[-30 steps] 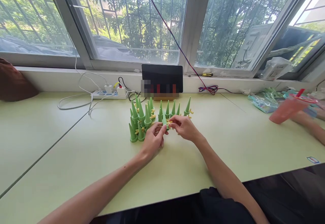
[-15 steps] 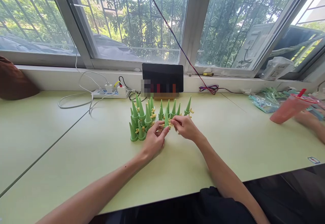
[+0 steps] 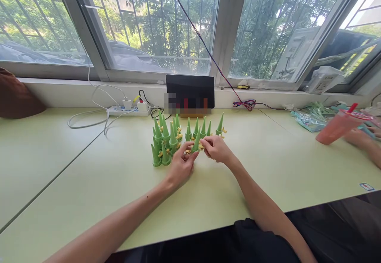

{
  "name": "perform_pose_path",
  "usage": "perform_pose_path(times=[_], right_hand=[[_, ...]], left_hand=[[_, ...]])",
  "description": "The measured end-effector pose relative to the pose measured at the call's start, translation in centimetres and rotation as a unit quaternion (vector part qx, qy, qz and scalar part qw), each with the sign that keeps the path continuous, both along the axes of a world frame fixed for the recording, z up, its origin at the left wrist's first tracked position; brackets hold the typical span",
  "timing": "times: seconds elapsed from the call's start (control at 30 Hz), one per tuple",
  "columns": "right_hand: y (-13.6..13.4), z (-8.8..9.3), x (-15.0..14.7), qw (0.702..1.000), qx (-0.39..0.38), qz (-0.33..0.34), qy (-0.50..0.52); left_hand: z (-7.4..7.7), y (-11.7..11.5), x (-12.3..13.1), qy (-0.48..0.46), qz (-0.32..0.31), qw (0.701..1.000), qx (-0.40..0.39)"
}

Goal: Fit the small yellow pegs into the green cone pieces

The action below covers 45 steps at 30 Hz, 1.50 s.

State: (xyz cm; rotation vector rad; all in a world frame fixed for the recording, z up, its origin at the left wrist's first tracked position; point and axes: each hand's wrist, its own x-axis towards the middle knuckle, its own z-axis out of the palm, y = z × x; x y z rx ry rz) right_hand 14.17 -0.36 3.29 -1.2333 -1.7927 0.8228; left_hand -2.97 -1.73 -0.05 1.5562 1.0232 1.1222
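My left hand (image 3: 182,165) holds a green cone (image 3: 196,141) by its base, between thumb and fingers. The cone leans a little to the right. My right hand (image 3: 218,148) is pinched at the cone's right side, on a small yellowish piece (image 3: 201,147) mostly covered by the fingertips. Left of my left hand stand several green cones (image 3: 165,130) with small yellowish parts. More upright cones (image 3: 203,128) stand in a row behind my hands, with one (image 3: 220,124) apart at the right end.
A dark tablet (image 3: 190,90) stands at the back of the table (image 3: 285,163). White cables run from a power strip (image 3: 119,110) at the back left. On the right are a tilted red cup (image 3: 335,127), plastic bags (image 3: 312,116) and another person's hand (image 3: 357,136).
The green cone in my left hand has tipped from nearly upright to a slight rightward lean. My hands have barely moved.
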Motion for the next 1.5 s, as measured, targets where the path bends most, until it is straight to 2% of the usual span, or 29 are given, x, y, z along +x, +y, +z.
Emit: perform_pose_path(times=[0.17,0.27,0.47,0.67,0.83,1.0,1.3,1.5], right_hand=[[-0.2,0.2,-0.2,0.98,-0.148,0.029,0.127],[-0.2,0.3,-0.1,0.97,-0.179,0.033,0.162],[0.2,0.1,0.4,0.984,-0.111,0.026,0.133],[0.2,-0.2,0.8,0.994,-0.056,0.063,0.074],[0.4,-0.5,0.7,0.996,-0.027,0.041,0.072],[0.3,-0.5,0.9,0.999,0.0,0.035,0.017],[0.1,-0.4,0.8,0.997,0.03,0.048,-0.048],[0.0,0.1,0.5,0.997,0.005,0.04,-0.063]], left_hand=[[-0.2,-0.1,0.1,0.008,-0.006,1.0,0.019],[-0.2,-0.1,0.1,0.018,0.006,0.999,0.029],[0.2,-0.1,0.1,0.031,0.021,0.999,0.024],[0.3,0.0,0.2,0.004,0.022,1.0,-0.009],[0.6,-0.2,0.3,-0.004,0.017,1.0,-0.012],[0.3,-0.1,0.2,-0.006,0.011,1.0,-0.007],[0.1,0.1,-0.1,0.003,-0.005,1.0,-0.007],[0.1,0.1,0.0,0.006,0.007,1.0,-0.016]])
